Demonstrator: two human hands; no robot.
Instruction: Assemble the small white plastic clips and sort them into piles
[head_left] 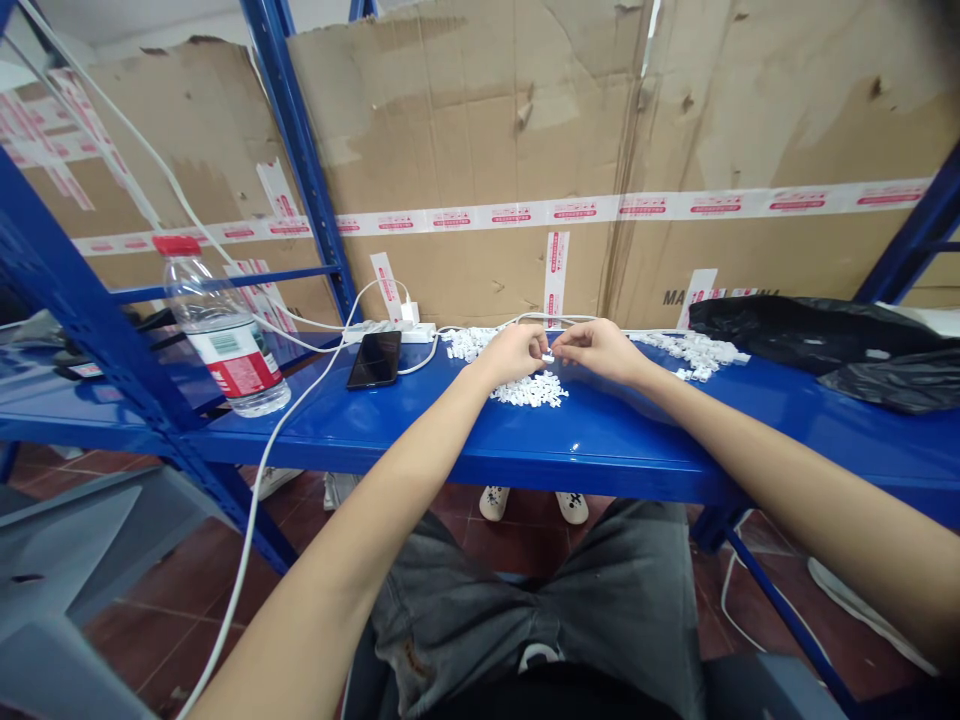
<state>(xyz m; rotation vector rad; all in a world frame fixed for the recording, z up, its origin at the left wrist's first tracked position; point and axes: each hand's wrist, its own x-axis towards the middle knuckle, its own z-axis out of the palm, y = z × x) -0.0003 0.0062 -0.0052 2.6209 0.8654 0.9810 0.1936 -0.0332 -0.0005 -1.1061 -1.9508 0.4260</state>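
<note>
My left hand point(516, 353) and my right hand point(598, 349) meet over the blue shelf, fingertips almost touching. Between them is a small white plastic piece point(548, 356), pinched by the fingers of both hands; its exact shape is too small to make out. Just below my left hand lies a pile of small white plastic pieces point(534, 391). Behind that hand spreads a second pile point(466, 344), partly hidden by it. To the right of my right hand is a third white pile point(697, 352).
On the blue shelf point(600, 440), a black phone point(375, 360) lies by a white power strip point(420, 332) with cables. A water bottle point(225, 340) stands left, near a blue upright. Black plastic bags point(817, 335) lie right. Taped cardboard point(480, 130) closes off the back.
</note>
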